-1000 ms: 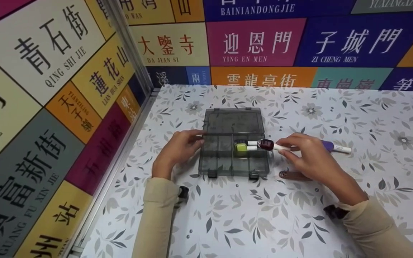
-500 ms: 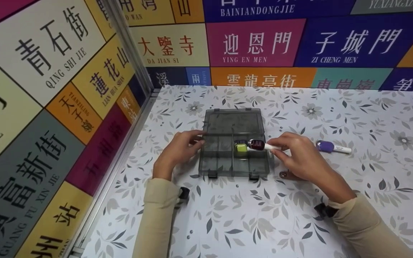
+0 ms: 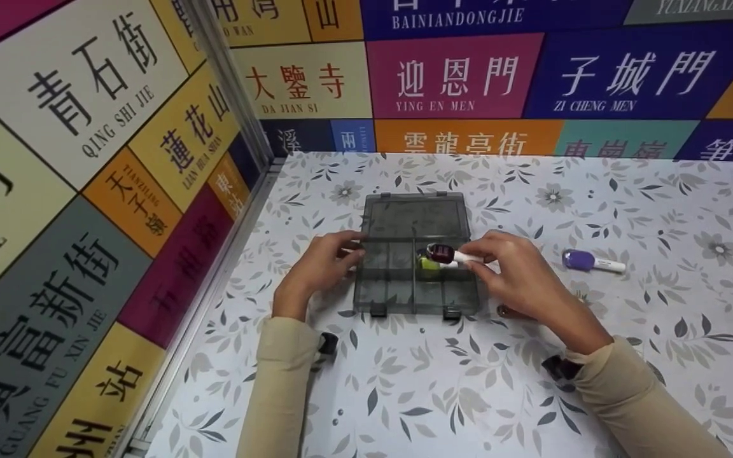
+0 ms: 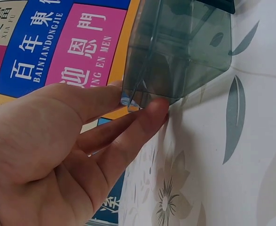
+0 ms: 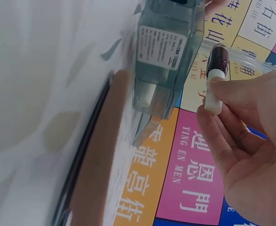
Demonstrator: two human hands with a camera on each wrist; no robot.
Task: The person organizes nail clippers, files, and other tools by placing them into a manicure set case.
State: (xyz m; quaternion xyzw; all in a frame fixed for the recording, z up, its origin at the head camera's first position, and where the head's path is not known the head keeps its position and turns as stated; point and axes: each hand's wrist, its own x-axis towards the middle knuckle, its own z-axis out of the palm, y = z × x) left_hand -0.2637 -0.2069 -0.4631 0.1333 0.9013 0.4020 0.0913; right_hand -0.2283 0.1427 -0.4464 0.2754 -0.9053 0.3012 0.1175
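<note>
A smoky translucent divided box (image 3: pixel 384 291) lies with its lid (image 3: pixel 416 215) folded back. The left hand (image 3: pixel 319 264) holds the box at its left side; in the left wrist view its fingertips (image 4: pixel 157 107) are around one corner. Above the right compartments, the right hand (image 3: pixel 519 275) pinches the white cap of a dark red nail polish bottle (image 3: pixel 441 254), its dark end pointing left. A yellow-green nail polish bottle (image 3: pixel 429 264) with a white cap lies in the box beneath it, partly covered. The right wrist view shows the dark red bottle (image 5: pixel 218 59) raised beside the box wall.
Right of the hand lies a purple nail polish bottle (image 3: pixel 578 259) with a white cap. A brown bottle (image 3: pixel 505 310) is mostly hidden under the right hand. Sign-printed walls (image 3: pixel 452 75) stand behind and left of the floral-covered table (image 3: pixel 443 401).
The right hand has carried the dark red nail polish bottle leftward, from the box's right edge to over the right compartments. The left hand and the box have stayed in place.
</note>
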